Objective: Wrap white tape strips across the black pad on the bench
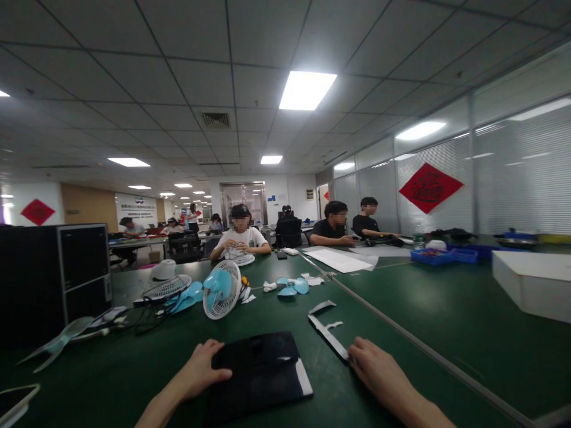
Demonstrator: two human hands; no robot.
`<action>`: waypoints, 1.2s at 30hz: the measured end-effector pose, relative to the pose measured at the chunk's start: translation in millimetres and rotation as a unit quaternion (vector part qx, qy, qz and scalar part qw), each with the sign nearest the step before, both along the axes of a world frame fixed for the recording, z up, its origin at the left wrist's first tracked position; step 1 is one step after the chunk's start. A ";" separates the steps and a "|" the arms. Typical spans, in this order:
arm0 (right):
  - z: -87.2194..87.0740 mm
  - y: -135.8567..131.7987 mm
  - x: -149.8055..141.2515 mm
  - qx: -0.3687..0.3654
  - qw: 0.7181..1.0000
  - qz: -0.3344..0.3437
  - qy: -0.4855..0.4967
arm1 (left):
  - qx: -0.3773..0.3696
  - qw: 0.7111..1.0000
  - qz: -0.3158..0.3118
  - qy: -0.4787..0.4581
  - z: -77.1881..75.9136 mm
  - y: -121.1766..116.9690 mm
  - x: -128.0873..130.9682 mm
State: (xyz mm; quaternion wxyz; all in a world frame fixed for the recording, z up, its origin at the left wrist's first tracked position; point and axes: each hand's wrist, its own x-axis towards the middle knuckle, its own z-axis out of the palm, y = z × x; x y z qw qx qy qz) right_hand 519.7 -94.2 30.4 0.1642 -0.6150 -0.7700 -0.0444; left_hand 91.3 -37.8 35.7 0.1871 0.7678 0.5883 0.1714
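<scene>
My left hand (203,370) is at the left edge of a flat black case (256,368), its thumb on top and its fingers at the far left corner. The case lies on the green table, with a white patch at its near right corner. My right hand (377,365) is closed at the near end of a thin, torn white paper strip (330,337). The strip bends at its far end, and a small torn piece sticks out from its side. Between the case and the strip is a gap of bare table.
A white fan with blue blades (222,289) stands ahead, near loose blue fan blades (292,288) and paper scraps. A black computer tower (84,267) is at left. A metal strip (401,333) crosses the table. A white box (530,285) sits right. A person (241,238) sits opposite.
</scene>
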 end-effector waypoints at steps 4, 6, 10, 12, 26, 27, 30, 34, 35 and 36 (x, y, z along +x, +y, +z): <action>4.8 -0.6 -4.6 -0.004 1.000 -0.008 -0.013 | -0.008 1.000 0.011 0.007 7.1 -5.9 4.4; 7.8 -1.0 -5.9 0.001 1.000 -0.018 -0.021 | -0.009 1.000 0.013 0.007 8.4 -7.0 5.2; 16.0 -1.8 -0.6 0.038 0.998 -0.040 -0.008 | -0.008 1.000 0.008 0.004 4.5 -4.4 3.2; 20.8 -0.6 6.4 0.079 0.995 -0.062 0.024 | -0.001 1.000 0.008 0.002 0.2 -2.0 1.3; 69.6 1.1 -10.6 0.159 0.902 0.023 0.400 | 0.207 0.970 0.062 -0.111 15.9 -3.3 4.0; 73.7 2.4 -18.7 0.140 0.898 0.047 0.413 | 0.229 0.962 0.072 -0.134 19.5 -4.7 4.2; 79.8 11.3 -43.2 0.066 0.882 0.115 0.453 | 0.249 0.940 0.096 -0.213 28.9 -10.6 3.9; 72.6 28.6 -73.6 -0.032 0.853 0.172 0.492 | 0.161 0.932 0.075 -0.315 35.6 -18.9 2.9; 69.0 32.7 -79.8 -0.053 0.848 0.178 0.497 | 0.124 0.934 0.060 -0.331 36.4 -20.7 3.1; 65.0 36.4 -85.1 -0.071 0.845 0.180 0.499 | 0.090 0.934 0.046 -0.343 37.0 -22.5 3.6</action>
